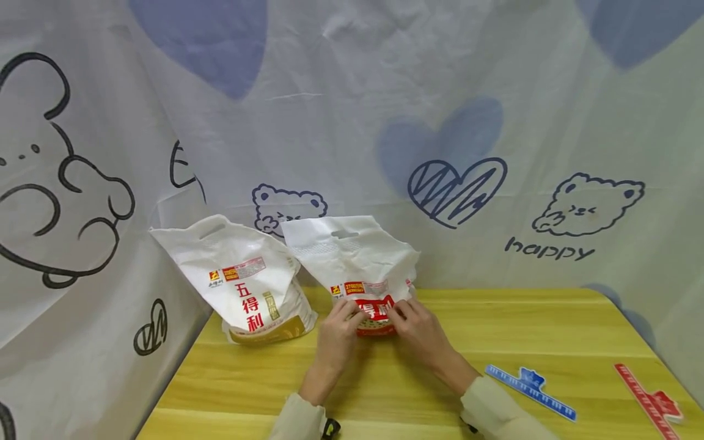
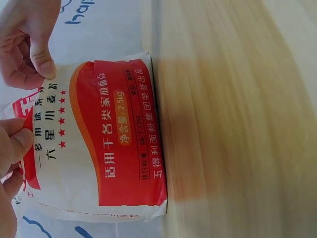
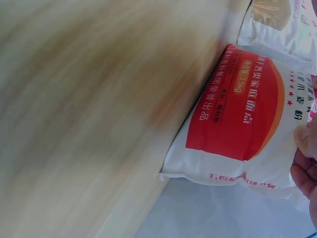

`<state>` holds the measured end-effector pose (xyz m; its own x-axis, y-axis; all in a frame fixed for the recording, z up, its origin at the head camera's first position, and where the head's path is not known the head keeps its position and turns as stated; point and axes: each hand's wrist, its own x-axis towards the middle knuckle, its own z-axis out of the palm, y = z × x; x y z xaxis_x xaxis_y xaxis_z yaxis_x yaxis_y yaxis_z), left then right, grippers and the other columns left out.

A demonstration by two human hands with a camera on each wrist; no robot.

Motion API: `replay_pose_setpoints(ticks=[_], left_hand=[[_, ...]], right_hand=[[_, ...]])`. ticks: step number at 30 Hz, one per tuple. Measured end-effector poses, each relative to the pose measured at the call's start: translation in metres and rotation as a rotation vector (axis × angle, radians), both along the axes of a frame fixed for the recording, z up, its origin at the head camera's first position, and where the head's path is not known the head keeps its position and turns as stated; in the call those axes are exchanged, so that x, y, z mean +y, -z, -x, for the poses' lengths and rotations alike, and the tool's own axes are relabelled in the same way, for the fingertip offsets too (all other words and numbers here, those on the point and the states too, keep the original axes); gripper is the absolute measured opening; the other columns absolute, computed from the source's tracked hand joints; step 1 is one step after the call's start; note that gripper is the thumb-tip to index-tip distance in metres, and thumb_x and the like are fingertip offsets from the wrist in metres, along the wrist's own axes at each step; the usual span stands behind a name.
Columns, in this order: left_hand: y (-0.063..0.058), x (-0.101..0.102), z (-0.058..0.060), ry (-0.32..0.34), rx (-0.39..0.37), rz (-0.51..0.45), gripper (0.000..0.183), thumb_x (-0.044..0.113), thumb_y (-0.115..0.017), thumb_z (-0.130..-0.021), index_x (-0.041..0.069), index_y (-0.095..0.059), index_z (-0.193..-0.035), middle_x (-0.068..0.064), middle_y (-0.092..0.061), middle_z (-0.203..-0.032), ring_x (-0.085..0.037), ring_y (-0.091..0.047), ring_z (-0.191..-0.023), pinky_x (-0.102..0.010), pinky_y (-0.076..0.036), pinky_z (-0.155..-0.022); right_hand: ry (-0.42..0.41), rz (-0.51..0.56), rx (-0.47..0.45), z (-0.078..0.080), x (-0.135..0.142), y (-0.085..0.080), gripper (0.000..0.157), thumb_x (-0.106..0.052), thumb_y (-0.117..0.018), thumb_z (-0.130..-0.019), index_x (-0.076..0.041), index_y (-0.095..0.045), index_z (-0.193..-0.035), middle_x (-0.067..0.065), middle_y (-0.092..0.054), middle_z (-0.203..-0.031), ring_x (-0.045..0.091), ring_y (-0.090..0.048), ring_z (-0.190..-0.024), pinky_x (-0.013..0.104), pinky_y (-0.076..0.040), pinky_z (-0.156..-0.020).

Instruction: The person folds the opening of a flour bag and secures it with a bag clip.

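A white and red flour bag (image 1: 352, 256) stands on the table near the back cloth, its upper part with the handle slot leaning back. My left hand (image 1: 339, 333) grips the left side of its front, thumb and fingers pinching the bag's skin in the left wrist view. My right hand (image 1: 423, 333) pinches the same bag on the right side, its thumb on the white part in the right wrist view. The bag's red lower panel (image 2: 129, 134), with printed lettering, faces me. To the left, a second white flour bag (image 1: 247, 278) with a gold bottom leans back, untouched.
A blue ruler-shaped clip (image 1: 530, 391) with piano-key markings lies right of my right forearm. Farther right, a similar red clip (image 1: 646, 400) lies near the edge of the wooden table (image 1: 242, 379). A printed cloth (image 1: 352, 122) hangs behind and at both sides.
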<state>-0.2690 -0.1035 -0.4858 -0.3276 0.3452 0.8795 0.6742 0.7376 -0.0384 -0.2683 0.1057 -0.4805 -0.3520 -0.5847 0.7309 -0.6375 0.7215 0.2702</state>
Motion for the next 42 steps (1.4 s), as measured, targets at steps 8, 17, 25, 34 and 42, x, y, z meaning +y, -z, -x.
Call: replay_pose_setpoints(ticks=[8,17,25,34,42], left_hand=[[-0.003,0.014,-0.008,0.012,-0.030,0.044,0.027,-0.011,-0.068,-0.081,0.014,-0.076,-0.080,0.004,-0.065,-0.087,-0.015,-0.064,-0.089,-0.022,-0.059,-0.068],[-0.007,0.034,-0.015,0.043,0.045,0.072,0.023,-0.008,-0.070,-0.081,0.014,-0.077,-0.080,0.003,-0.063,-0.084,-0.015,-0.064,-0.087,-0.021,-0.059,-0.073],[-0.009,0.047,-0.028,0.081,0.074,0.101,0.023,-0.006,-0.065,-0.082,0.013,-0.077,-0.080,0.002,-0.064,-0.087,-0.016,-0.065,-0.088,-0.022,-0.059,-0.074],[-0.009,0.055,-0.045,0.086,0.060,0.118,0.021,-0.005,-0.068,-0.081,0.014,-0.077,-0.079,0.003,-0.062,-0.086,-0.015,-0.064,-0.086,-0.018,-0.057,-0.069],[-0.007,0.058,-0.060,0.089,0.042,0.102,0.022,-0.001,-0.063,-0.086,0.015,-0.076,-0.077,0.003,-0.060,-0.083,-0.015,-0.063,-0.085,-0.019,-0.057,-0.070]], right_hand=[[0.018,0.037,-0.054,-0.016,0.017,0.000,0.028,-0.005,-0.042,-0.108,-0.001,-0.070,-0.101,0.014,-0.064,-0.092,0.028,-0.061,-0.081,0.037,-0.060,-0.069],[0.062,0.032,-0.122,-0.032,0.039,-0.004,0.021,0.000,-0.078,-0.085,0.000,-0.068,-0.104,0.016,-0.066,-0.097,0.030,-0.063,-0.085,0.041,-0.061,-0.076],[0.075,0.050,-0.053,-0.049,0.052,-0.005,0.063,-0.018,-0.010,-0.113,-0.001,-0.068,-0.098,0.015,-0.064,-0.091,0.030,-0.062,-0.080,0.040,-0.060,-0.068],[0.048,0.091,-0.072,-0.070,0.061,-0.006,0.064,-0.018,-0.009,-0.113,-0.001,-0.069,-0.098,0.014,-0.065,-0.094,0.030,-0.064,-0.083,0.043,-0.061,-0.071],[0.054,0.115,-0.084,-0.084,0.063,0.000,0.059,-0.016,-0.014,-0.114,-0.004,-0.069,-0.096,0.011,-0.065,-0.094,0.029,-0.064,-0.084,0.042,-0.060,-0.072]])
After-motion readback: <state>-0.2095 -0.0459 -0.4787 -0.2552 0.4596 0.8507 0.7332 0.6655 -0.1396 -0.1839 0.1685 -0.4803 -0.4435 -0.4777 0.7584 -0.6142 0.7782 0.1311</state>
